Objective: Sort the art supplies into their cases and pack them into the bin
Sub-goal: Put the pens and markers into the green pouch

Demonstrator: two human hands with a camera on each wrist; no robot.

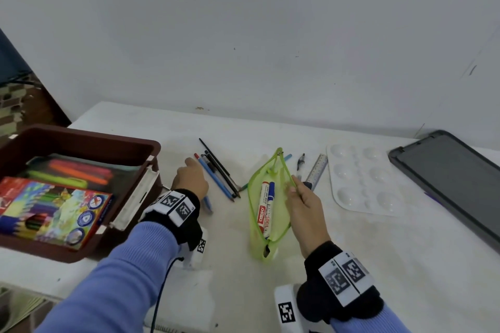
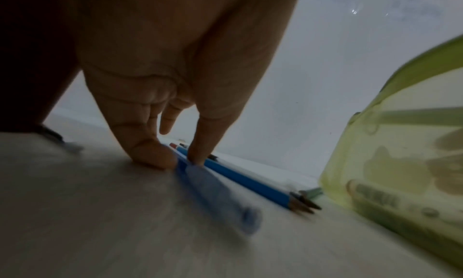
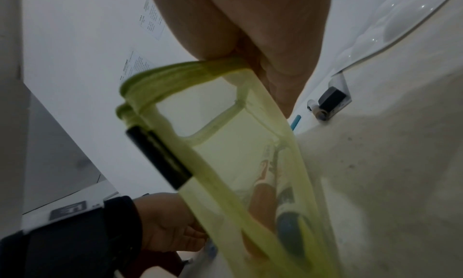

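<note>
The right hand (image 1: 303,204) has a pinching grip on the upper edge of the green mesh pouch (image 1: 266,205), thumb and fingers closed on the rim so the mouth gapes; in the right wrist view the rim folds between thumb and fingertips. The left hand (image 1: 190,180) reaches down to the tabletop (image 1: 351,265), and in the left wrist view its thumb and a fingertip (image 2: 200,153) close on a blue pen (image 2: 215,195) lying beside the row of pencils (image 1: 219,173). Inside the pouch lie a red marker (image 1: 262,209) and a blue marker (image 1: 270,207). Further out, a ruler (image 1: 317,170) and a white palette (image 1: 362,178) rest to the right, and the brown bin (image 1: 81,140) on the left already holds a box of coloured pencils (image 1: 51,208). The step looks like filling the pouch; next, the pen must be lifted clear and slid into the held-open mouth.
</note>
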